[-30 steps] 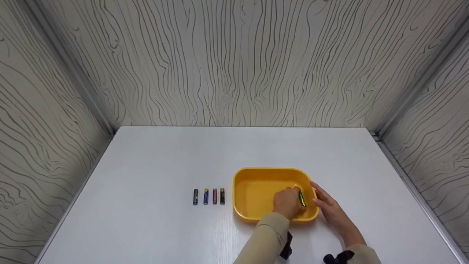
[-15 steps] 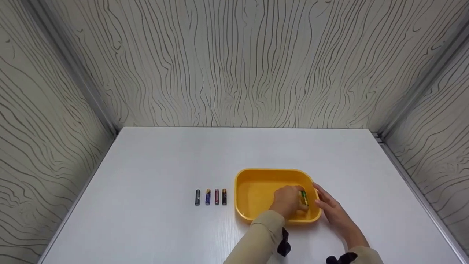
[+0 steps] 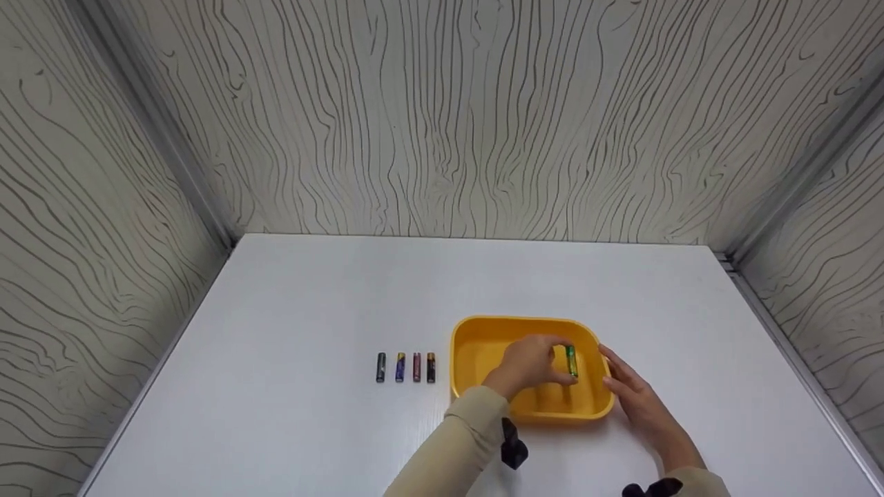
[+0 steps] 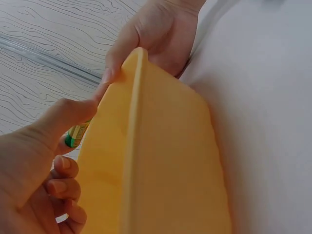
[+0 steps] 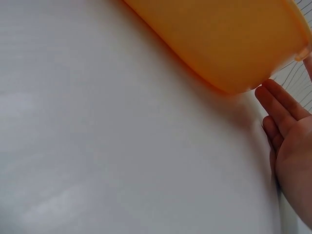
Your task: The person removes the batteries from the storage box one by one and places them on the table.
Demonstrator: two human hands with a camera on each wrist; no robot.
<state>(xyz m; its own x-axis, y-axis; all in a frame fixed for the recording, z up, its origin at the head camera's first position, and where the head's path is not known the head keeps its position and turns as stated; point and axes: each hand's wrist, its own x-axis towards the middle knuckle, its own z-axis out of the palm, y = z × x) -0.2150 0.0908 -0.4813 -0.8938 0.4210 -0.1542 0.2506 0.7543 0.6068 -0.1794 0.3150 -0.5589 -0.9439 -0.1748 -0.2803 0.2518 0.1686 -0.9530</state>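
Note:
My left hand [image 3: 530,362] is above the inside of the yellow plastic box [image 3: 528,417]. Between its thumb and a finger it pinches a green battery [image 3: 572,362], which stands out past the fingertips near the box's right end. Closer in, the left wrist view shows the battery's green end [image 4: 77,134] under the thumb, with the other fingers curled below. My right hand [image 3: 639,397] lies along the box's right side. Its nearly straight fingers [image 5: 280,103] touch the outer wall by the rim.
Left of the box, several batteries lie in a row on the white table [image 3: 311,297]: a dark grey one [image 3: 381,367], a blue and yellow one [image 3: 400,367], a pinkish red one [image 3: 416,367] and a black and copper one [image 3: 431,367]. Wood-patterned panels [image 3: 442,117] stand around the table.
My left hand has risen from the bottom of the box with the green battery pinched in its fingertips. The right hand keeps its place at the box's side. The head view has shifted slightly.

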